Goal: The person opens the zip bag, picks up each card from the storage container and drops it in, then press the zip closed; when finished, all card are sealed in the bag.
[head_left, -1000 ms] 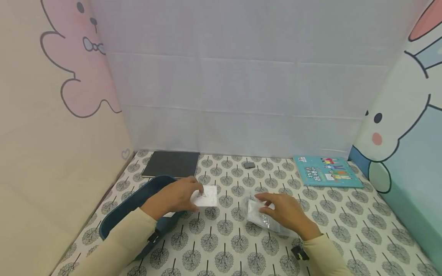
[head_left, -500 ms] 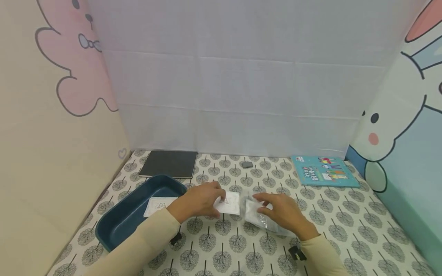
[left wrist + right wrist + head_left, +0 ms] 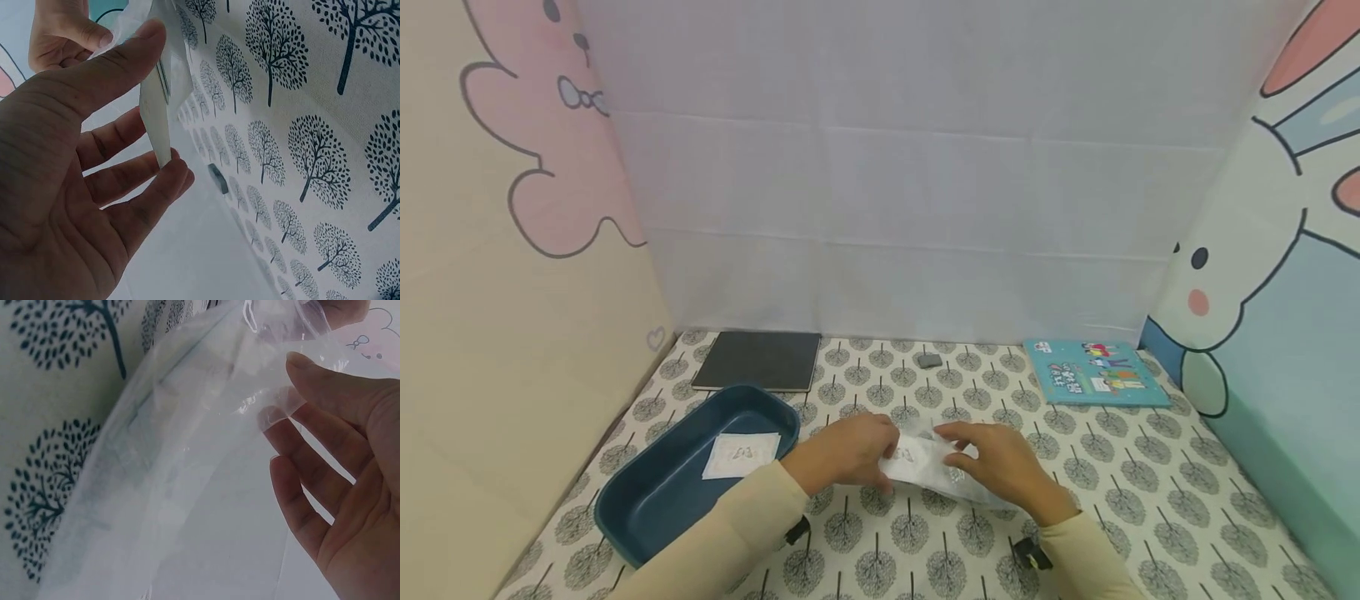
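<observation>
My left hand pinches a white card between thumb and fingers; in the left wrist view the card shows edge-on in my left hand. The card's far end meets the mouth of a clear plastic bag lying on the table. My right hand holds the bag's open edge; in the right wrist view the thumb and a finger of my right hand pinch the bag's film. How far the card is inside the bag cannot be told.
A dark blue tray at the left holds another white card. Along the back lie a black notebook, a small grey object and a teal book. Cartoon-printed walls close in the left, back and right sides.
My left hand has carried the white card rightward from beside the tray to the bag's mouth. My right hand stayed on the bag. The card in the tray has come into view.
</observation>
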Available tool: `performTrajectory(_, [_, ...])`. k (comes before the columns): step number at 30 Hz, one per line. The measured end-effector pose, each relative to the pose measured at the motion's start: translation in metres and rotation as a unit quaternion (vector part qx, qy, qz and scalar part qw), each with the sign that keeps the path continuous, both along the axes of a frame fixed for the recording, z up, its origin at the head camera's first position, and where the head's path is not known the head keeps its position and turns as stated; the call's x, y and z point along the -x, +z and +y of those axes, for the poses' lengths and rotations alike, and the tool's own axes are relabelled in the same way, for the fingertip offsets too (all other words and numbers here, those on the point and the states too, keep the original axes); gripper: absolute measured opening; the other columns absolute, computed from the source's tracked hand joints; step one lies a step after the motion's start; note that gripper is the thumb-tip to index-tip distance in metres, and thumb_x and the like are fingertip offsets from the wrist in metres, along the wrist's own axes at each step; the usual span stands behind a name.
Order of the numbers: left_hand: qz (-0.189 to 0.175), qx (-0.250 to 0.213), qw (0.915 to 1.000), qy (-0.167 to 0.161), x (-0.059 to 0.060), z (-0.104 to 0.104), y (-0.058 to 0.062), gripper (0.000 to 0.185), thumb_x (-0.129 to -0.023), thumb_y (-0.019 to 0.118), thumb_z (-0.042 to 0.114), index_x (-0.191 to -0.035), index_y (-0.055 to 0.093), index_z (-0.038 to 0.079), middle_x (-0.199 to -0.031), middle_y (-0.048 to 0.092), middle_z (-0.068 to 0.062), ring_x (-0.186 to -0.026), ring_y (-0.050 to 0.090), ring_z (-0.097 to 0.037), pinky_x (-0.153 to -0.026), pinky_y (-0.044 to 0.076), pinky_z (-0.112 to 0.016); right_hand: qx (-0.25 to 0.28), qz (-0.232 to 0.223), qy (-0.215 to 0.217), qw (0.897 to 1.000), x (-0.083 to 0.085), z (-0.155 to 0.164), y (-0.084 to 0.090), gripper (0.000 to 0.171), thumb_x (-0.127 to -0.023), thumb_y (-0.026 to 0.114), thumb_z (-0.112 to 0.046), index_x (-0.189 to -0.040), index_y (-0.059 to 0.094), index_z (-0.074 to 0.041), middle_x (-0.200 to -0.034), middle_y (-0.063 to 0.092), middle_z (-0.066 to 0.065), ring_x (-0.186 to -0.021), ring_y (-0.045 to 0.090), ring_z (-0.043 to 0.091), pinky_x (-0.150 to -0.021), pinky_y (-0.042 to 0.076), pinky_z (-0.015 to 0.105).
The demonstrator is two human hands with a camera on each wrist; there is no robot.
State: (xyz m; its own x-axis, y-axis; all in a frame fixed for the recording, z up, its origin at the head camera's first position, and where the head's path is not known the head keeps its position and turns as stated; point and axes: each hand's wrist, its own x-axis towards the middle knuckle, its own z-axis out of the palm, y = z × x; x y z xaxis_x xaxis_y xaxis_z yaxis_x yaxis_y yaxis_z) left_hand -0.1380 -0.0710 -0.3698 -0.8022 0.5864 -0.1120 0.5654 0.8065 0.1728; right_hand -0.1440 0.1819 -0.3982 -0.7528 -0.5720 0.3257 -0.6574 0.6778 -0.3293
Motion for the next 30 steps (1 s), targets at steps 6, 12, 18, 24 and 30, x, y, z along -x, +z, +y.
performTrajectory(6, [-0.016,-0.020,0.9994,-0.023,-0.002,0.000,-0.006,0.036,-0.069,0.092,0.020,-0.098,0.070,0.017,-0.136,0.055,-0.002,-0.118,0.057,-0.021,-0.098,0.048,-0.029,0.001,-0.003,-0.007,1.000,0.000,0.000,-0.001,0.043,-0.083,0.081,-0.024,-0.124,0.071,-0.018,-0.099,0.076,-0.004,-0.075,0.068,0.010,-0.063,0.048,0.025])
performTrajectory(12, [-0.026,-0.033,0.9983,-0.040,-0.003,-0.002,-0.011,0.033,-0.081,0.082,0.018,-0.114,0.076,0.018,-0.141,0.049,-0.004,-0.125,0.052,-0.022,-0.104,0.044,-0.032,0.016,-0.017,-0.009,1.000,0.000,0.000,-0.002,0.039,-0.085,0.080,-0.020,-0.123,0.071,-0.015,-0.096,0.076,-0.004,-0.062,0.058,0.000,-0.054,0.041,0.022])
performTrajectory(18, [-0.012,-0.040,0.9980,-0.046,-0.003,0.001,-0.011,0.033,-0.088,0.076,0.026,-0.120,0.073,0.020,-0.140,0.051,-0.002,-0.125,0.053,-0.021,-0.103,0.045,-0.032,0.020,-0.017,-0.007,1.000,0.000,-0.001,-0.002,0.041,-0.085,0.080,-0.019,-0.125,0.070,-0.018,-0.098,0.076,-0.006,-0.066,0.061,0.001,-0.055,0.042,0.022])
performTrajectory(24, [0.023,-0.050,0.9969,-0.056,-0.003,0.007,-0.012,0.037,-0.090,0.074,0.029,-0.125,0.071,0.019,-0.131,0.056,-0.001,-0.120,0.054,-0.019,-0.099,0.047,-0.031,0.023,-0.022,0.012,0.999,0.001,-0.002,-0.002,0.043,-0.087,0.078,-0.018,-0.129,0.068,-0.018,-0.101,0.075,-0.007,-0.079,0.068,0.006,-0.061,0.047,0.025])
performTrajectory(30, [0.034,-0.044,0.9977,-0.037,-0.003,0.012,-0.013,0.049,-0.090,0.074,0.032,-0.137,0.063,0.022,-0.131,0.058,-0.001,-0.121,0.054,-0.019,-0.100,0.047,-0.032,0.027,-0.031,0.039,0.998,0.000,-0.002,-0.002,0.042,-0.089,0.077,-0.023,-0.130,0.067,-0.016,-0.105,0.074,-0.004,-0.084,0.069,0.008,-0.067,0.052,0.029])
